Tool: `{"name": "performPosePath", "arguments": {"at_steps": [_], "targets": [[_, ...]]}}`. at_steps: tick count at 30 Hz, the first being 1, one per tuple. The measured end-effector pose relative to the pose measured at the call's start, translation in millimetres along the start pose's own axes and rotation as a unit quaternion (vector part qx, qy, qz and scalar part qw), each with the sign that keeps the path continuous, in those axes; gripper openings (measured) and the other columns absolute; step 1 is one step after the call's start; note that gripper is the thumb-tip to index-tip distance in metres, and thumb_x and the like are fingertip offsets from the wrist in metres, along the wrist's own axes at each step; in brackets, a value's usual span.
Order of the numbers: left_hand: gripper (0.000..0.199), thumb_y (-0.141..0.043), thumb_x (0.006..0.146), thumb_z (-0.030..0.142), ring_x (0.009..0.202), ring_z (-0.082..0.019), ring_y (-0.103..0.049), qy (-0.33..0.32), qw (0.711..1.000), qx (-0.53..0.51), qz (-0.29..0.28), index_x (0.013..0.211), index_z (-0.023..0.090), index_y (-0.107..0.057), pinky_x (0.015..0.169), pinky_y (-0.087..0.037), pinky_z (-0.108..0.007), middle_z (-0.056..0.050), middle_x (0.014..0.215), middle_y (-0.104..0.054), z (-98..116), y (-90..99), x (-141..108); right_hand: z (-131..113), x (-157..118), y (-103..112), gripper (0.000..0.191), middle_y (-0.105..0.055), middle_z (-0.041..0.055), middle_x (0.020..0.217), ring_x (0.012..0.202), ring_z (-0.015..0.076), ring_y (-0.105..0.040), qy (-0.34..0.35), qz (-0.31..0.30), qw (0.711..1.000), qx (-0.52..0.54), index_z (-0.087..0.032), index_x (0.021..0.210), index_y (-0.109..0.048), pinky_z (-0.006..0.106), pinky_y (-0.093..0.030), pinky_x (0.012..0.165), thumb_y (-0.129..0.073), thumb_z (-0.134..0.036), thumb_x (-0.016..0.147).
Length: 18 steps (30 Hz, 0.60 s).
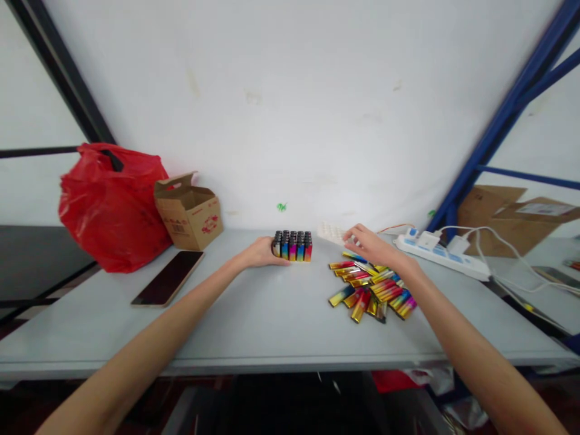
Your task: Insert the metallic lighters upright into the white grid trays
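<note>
A compact block of upright lighters point(296, 249), black-topped with metallic rainbow bodies, stands on the table. My left hand point(263, 251) is wrapped round the block's left side. To its right, by the wall, lies a white tray point(331, 233) with rows of small cells. The fingers of my right hand point(362, 240) are bent round the tray's right edge, the thumb lower than the fingers. Just below that hand a loose pile of shiny lighters point(362, 284) in gold, red and blue is spread out, partly hidden by my forearm.
On the left are a red plastic bag point(115, 208), an open cardboard box point(193, 214) and a phone point(168, 279). A white power strip point(444, 257) with plugs and cables lies at the right, before flattened cardboard point(502, 220). The table's front edge point(290, 364) runs across below.
</note>
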<state>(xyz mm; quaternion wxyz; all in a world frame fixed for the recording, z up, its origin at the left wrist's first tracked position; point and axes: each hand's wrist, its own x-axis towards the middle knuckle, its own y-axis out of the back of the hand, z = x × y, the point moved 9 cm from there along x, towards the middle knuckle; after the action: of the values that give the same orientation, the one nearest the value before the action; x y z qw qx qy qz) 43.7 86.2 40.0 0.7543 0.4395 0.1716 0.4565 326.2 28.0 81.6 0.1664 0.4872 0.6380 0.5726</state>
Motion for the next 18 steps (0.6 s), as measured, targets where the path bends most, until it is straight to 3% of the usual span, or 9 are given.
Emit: {"name": "performPosePath", "arguments": {"at_steps": [4, 10, 14, 16, 18], "targets": [[0.067, -0.082, 0.059, 0.071, 0.084, -0.023, -0.065, 0.006, 1.0, -0.007, 0.003, 0.101, 0.019, -0.073, 0.073, -0.05, -0.031, -0.002, 0.093, -0.075, -1, -8.1, 36, -44, -30, -1, 0.017, -0.058, 0.008, 0.116, 0.099, 0.0205, -0.063, 0.03, -0.049, 0.998, 0.019, -0.021, 0.113, -0.061, 0.036, -0.052, 0.094, -0.053, -0.032, 0.102], [0.069, -0.081, 0.058, 0.071, 0.077, -0.022, -0.063, 0.026, 1.0, 0.008, -0.007, 0.097, 0.015, -0.072, 0.068, -0.048, -0.031, -0.003, 0.083, -0.072, -4, -16.9, 61, -97, -17, -52, 0.017, -0.059, 0.0107, 0.12, 0.109, 0.0254, -0.063, 0.071, -0.1, 0.991, -0.057, -0.021, 0.116, -0.063, 0.039, -0.049, 0.1, -0.06, -0.024, 0.099], [0.081, -0.08, 0.054, 0.074, 0.083, -0.026, -0.066, 0.055, 0.998, 0.032, 0.017, 0.105, 0.012, -0.072, 0.073, -0.05, -0.034, -0.009, 0.091, -0.073, -16, 2.6, 38, -101, -7, -71, 0.02, -0.062, 0.0105, 0.119, 0.11, 0.0261, -0.064, 0.073, -0.118, 0.989, -0.05, -0.021, 0.117, -0.066, 0.039, -0.049, 0.099, -0.064, -0.026, 0.098], [0.08, -0.074, 0.062, 0.077, 0.087, -0.027, -0.068, 0.058, 0.998, 0.037, 0.013, 0.109, 0.012, -0.072, 0.077, -0.051, -0.035, -0.011, 0.1, -0.073, -16, 11.0, 16, -90, -6, -63, 0.021, -0.065, 0.0091, 0.117, 0.107, 0.0236, -0.065, 0.072, -0.101, 0.992, -0.005, -0.022, 0.119, -0.067, 0.036, -0.05, 0.098, -0.061, -0.032, 0.101], [0.076, -0.068, 0.069, 0.078, 0.09, -0.026, -0.068, 0.044, 0.998, 0.041, 0.011, 0.112, 0.016, -0.073, 0.081, -0.052, -0.034, -0.009, 0.101, -0.074, -9, 16.2, -8, -64, -5, -45, 0.024, -0.069, 0.0088, 0.115, 0.102, 0.0214, -0.067, 0.042, -0.063, 0.997, 0.017, -0.021, 0.119, -0.068, 0.034, -0.051, 0.095, -0.053, -0.033, 0.105]]}}
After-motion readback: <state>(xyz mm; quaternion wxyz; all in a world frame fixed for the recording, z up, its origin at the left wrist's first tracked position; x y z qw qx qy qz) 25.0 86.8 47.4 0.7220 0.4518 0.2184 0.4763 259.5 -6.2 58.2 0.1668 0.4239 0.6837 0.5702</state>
